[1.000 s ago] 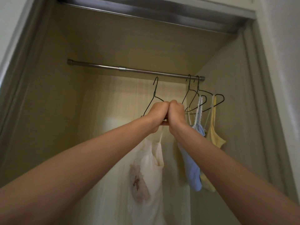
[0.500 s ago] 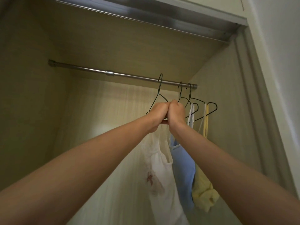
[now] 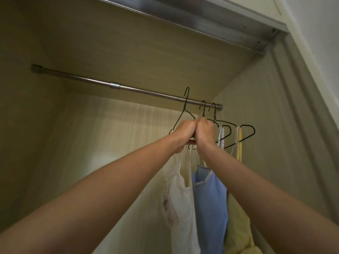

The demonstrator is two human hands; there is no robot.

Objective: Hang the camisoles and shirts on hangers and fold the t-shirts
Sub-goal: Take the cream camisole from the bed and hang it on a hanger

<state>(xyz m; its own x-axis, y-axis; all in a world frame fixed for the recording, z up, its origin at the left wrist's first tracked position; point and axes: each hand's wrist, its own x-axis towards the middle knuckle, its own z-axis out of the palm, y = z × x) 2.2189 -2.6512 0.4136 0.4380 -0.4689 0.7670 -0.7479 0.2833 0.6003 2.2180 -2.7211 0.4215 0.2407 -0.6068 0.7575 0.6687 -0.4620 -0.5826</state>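
Observation:
Inside the closet, my left hand [image 3: 183,132] and my right hand [image 3: 204,132] are raised side by side, both gripping a black wire hanger [image 3: 185,109]. A white camisole [image 3: 180,198] with a small reddish print hangs from that hanger. The hanger's hook sits level with the metal rod [image 3: 88,80], just in front of it; whether it rests on the rod is unclear. To the right, a blue camisole [image 3: 211,198] and a yellow camisole [image 3: 238,226] hang on two other wire hangers hooked near the rod's right end.
The rod runs from the closet's left wall to its right wall [image 3: 275,143], with bare rod to the left of the hangers. The closet ceiling [image 3: 128,43] and a metal door track [image 3: 201,17] lie above. The back wall is pale wood grain.
Both hands have carried the hanger with the white camisole up and to the right, toward the hung blue and yellow camisoles. The hook now reaches rod height.

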